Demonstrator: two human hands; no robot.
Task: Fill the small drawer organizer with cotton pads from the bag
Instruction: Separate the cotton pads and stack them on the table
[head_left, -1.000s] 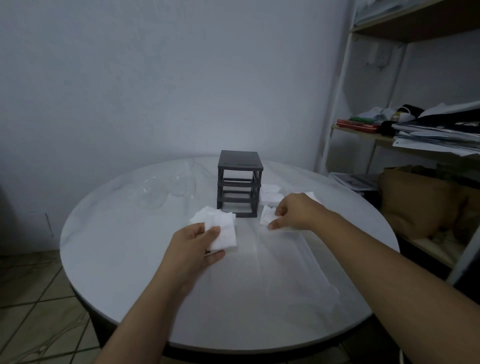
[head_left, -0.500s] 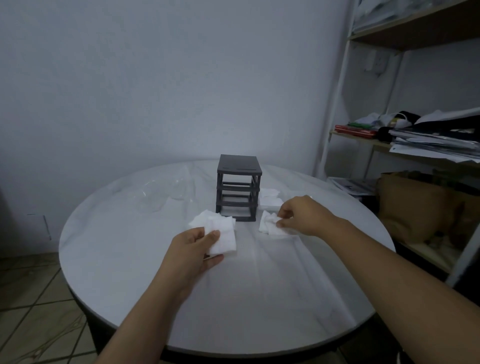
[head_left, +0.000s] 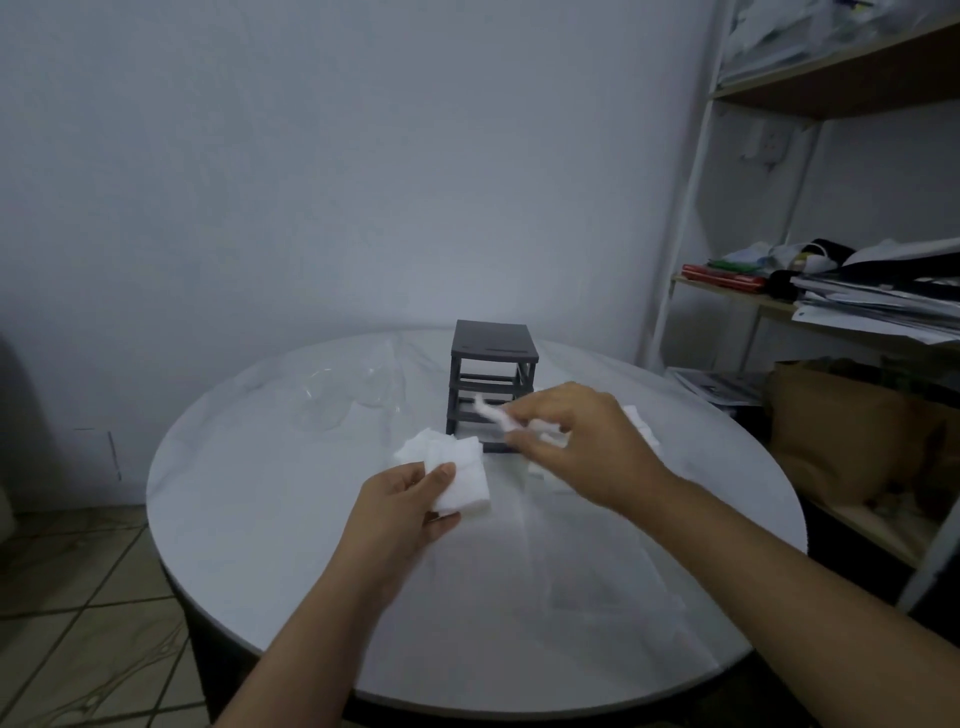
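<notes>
1. Surface (head_left: 249, 519): round and white. Both forearms cross its near edge.
2. Clear plastic sheet (head_left: 602, 566): lies flat on the surface between the near edge and the centre, toward the right edge, under the right forearm.
3. Left hand (head_left: 405, 501): held over the centre of the surface. The thumb on top and the fingers beneath grip a stack of cotton pads (head_left: 460, 470). The pads are white and square, and the stack fans out at its far end.
4. Right hand (head_left: 576, 441): raised just beyond the left hand, toward the right edge. Thumb and forefinger pinch a single cotton pad (head_left: 491, 413); the other fingers are loosely curled. This pad is blurred and sits in front of the organizer's lower tiers; contact cannot be determined.
5. Loose cotton pads (head_left: 641, 428): lie on the surface on the right-edge side of the organizer, partly hidden by the right hand.
6. Drawer organizer (head_left: 491, 345): dark grey, upright, between the centre and the far edge. Three open tiers face the near edge.
7. Crumpled clear plastic (head_left: 337, 402): near the far-left edge, apart from the organizer.
8. Shelf unit (head_left: 831, 88): stands beyond the right edge and carries stacked papers (head_left: 872, 306).
</notes>
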